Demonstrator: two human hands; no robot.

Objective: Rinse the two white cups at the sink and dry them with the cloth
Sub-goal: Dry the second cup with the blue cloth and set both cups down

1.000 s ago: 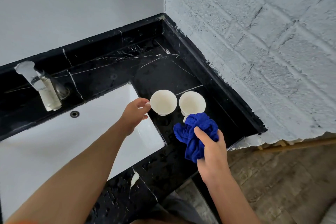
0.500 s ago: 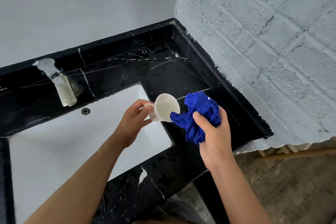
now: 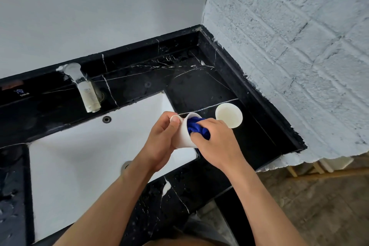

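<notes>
My left hand [image 3: 161, 142] grips a white cup [image 3: 184, 136] by its handle and side, tilted with its mouth toward the right, above the sink's right edge. Inside that cup sits a bunched blue cloth [image 3: 196, 129], pushed in by my right hand [image 3: 214, 144], whose fingers are closed on it. The second white cup [image 3: 229, 115] stands upright on the black marble counter [image 3: 199, 86] just right of my hands, untouched.
The white rectangular sink [image 3: 79, 156] fills the lower left, with a metal tap [image 3: 85, 90] behind it and a drain [image 3: 125, 165] partly hidden by my left arm. A painted brick wall [image 3: 289, 56] bounds the counter on the right. The counter's front edge is near my body.
My left hand lifted one cup off the counter and tilted it. My right hand brought the blue cloth over and pushed it into the cup's mouth. The other cup stayed put.
</notes>
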